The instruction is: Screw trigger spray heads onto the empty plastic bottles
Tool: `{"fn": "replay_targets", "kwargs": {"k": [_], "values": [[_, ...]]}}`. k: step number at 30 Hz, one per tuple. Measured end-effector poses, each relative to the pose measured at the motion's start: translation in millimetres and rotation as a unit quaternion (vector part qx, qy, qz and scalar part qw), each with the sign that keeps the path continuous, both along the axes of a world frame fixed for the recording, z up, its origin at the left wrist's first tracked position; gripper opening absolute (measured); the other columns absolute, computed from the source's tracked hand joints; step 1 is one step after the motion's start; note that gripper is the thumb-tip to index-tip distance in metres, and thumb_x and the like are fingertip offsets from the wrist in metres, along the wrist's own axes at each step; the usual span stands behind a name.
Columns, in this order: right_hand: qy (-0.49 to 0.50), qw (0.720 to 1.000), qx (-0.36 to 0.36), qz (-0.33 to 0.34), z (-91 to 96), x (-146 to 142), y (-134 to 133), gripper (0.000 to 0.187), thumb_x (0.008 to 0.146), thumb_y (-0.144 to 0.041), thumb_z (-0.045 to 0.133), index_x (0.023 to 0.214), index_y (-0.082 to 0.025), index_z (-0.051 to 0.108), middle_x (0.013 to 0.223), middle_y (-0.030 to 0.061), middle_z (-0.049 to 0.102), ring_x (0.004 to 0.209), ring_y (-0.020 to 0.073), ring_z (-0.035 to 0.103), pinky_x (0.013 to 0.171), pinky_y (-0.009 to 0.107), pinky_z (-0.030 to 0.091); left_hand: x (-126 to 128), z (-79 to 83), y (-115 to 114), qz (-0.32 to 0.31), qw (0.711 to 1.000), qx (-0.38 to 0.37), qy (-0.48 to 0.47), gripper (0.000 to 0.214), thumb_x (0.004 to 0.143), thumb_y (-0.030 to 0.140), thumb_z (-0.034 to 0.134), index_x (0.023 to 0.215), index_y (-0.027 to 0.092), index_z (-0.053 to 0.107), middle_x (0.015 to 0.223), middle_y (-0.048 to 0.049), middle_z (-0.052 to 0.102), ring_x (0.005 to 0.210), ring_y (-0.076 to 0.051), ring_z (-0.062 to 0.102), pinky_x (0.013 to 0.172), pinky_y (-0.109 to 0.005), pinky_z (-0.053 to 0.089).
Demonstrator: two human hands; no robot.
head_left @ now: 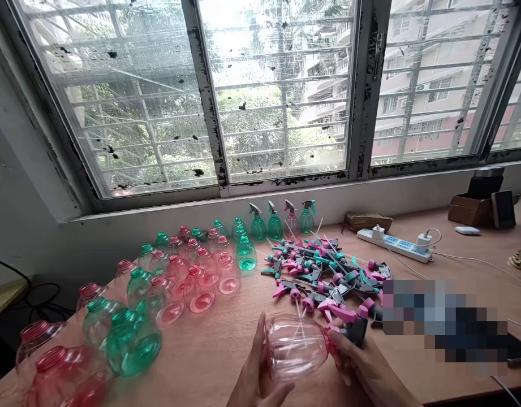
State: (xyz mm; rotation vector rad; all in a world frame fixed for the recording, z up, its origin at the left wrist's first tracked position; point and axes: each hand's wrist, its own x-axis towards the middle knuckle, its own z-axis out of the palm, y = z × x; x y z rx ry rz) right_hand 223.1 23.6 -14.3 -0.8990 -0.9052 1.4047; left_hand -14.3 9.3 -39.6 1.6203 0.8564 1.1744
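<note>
A clear pink spray bottle (296,346) lies sideways in the air between my hands, close to the table's front. My left hand (260,367) wraps round its wide base. At the neck, my right hand (353,353) grips the pink and dark grey trigger spray head (357,329), which sits at the bottle's mouth. Whether its collar is fully screwed down is hidden by my fingers. Just beyond lies a heap of loose trigger spray heads (328,271) in pink, teal and grey, with thin white tubes.
Several open pink bottles (201,288) and green bottles (133,342) stand at the left. Against the wall are several bottles with spray heads (275,225). A power strip (396,246) with cables, a cardboard box (470,210) and a blurred patch (447,316) are on the right.
</note>
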Motion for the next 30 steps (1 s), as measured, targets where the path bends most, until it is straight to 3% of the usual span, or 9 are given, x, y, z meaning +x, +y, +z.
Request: {"fn": "replay_targets", "kwargs": {"k": [3,8,10,13,17,24,27,30], "values": [[-0.003,1.000,0.003,0.005,-2.2,-0.2,0.6,0.049,0.069,-0.060,0.086,0.079,-0.018,0.063,0.048,-0.0056,0.058,0.038,0.0087,0.046,0.034,0.019,0.038,-2.5,3.1,-0.5,0.005,0.999,-0.040,-0.010,0.126,0.074,0.060,0.082,0.163,0.026,-0.001,0.167,-0.0178,0.032,0.145,-0.039,0.043,0.123,-0.052,0.027],[-0.002,1.000,0.009,0.017,-2.0,1.0,1.1,0.044,0.075,-0.058,0.083,0.083,-0.019,0.064,0.048,-0.0068,0.058,0.037,0.0082,0.046,0.034,0.018,0.038,-6.0,0.7,2.7,-0.008,0.999,-0.037,-0.008,0.115,0.075,0.060,0.081,0.163,0.023,0.015,0.164,-0.0191,0.036,0.149,-0.041,0.036,0.124,-0.053,0.027],[0.001,1.000,0.012,0.020,-1.2,1.5,1.2,0.044,0.076,-0.058,0.082,0.085,-0.019,0.064,0.048,-0.0067,0.058,0.036,0.0087,0.047,0.033,0.018,0.037,-5.4,-1.5,3.7,-0.003,1.000,-0.007,0.001,0.109,0.081,0.059,0.076,0.163,0.028,0.012,0.168,-0.0150,0.030,0.149,-0.040,0.038,0.124,-0.053,0.027],[-0.002,1.000,0.016,0.027,-0.4,1.7,1.3,0.043,0.077,-0.057,0.081,0.085,-0.018,0.064,0.048,-0.0065,0.058,0.036,0.0086,0.047,0.033,0.018,0.037,-3.8,-1.5,2.5,0.002,1.000,0.004,0.017,0.106,0.086,0.059,0.070,0.164,0.030,0.003,0.167,-0.0134,0.033,0.149,-0.039,0.039,0.125,-0.055,0.021],[0.003,1.000,0.011,0.019,0.5,1.4,0.9,0.047,0.073,-0.058,0.084,0.088,-0.019,0.064,0.049,-0.0067,0.059,0.038,0.0084,0.045,0.034,0.017,0.037,-4.3,4.9,-2.2,-0.011,0.999,-0.034,0.003,0.132,0.071,0.065,0.082,0.164,0.024,-0.004,0.168,-0.0164,0.031,0.152,-0.042,0.032,0.127,-0.056,0.015],[-0.027,0.999,0.011,0.014,1.8,3.0,0.4,0.045,0.077,-0.061,0.079,0.078,-0.018,0.064,0.047,-0.0068,0.055,0.036,0.0074,0.044,0.036,0.018,0.032,-5.2,10.9,-2.2,-0.026,0.999,-0.039,0.007,0.109,0.080,0.057,0.078,0.163,0.024,0.016,0.163,-0.0158,0.040,0.151,-0.040,0.034,0.126,-0.054,0.020],[-0.023,1.000,0.005,0.016,1.7,3.6,0.6,0.046,0.077,-0.061,0.079,0.074,-0.019,0.062,0.047,-0.0067,0.055,0.035,0.0076,0.045,0.036,0.019,0.032,-3.0,8.1,-0.9,-0.011,1.000,-0.017,0.009,0.109,0.083,0.057,0.076,0.164,0.029,0.009,0.169,-0.0129,0.029,0.151,-0.040,0.036,0.126,-0.054,0.019],[-0.011,1.000,0.005,0.017,1.6,3.6,0.0,0.046,0.076,-0.061,0.080,0.082,-0.019,0.064,0.048,-0.0069,0.056,0.037,0.0081,0.045,0.036,0.019,0.033,-2.4,6.8,-1.2,-0.020,0.999,-0.013,0.026,0.112,0.083,0.058,0.074,0.163,0.033,-0.001,0.169,-0.0117,0.030,0.148,-0.040,0.041,0.125,-0.055,0.022]]}}
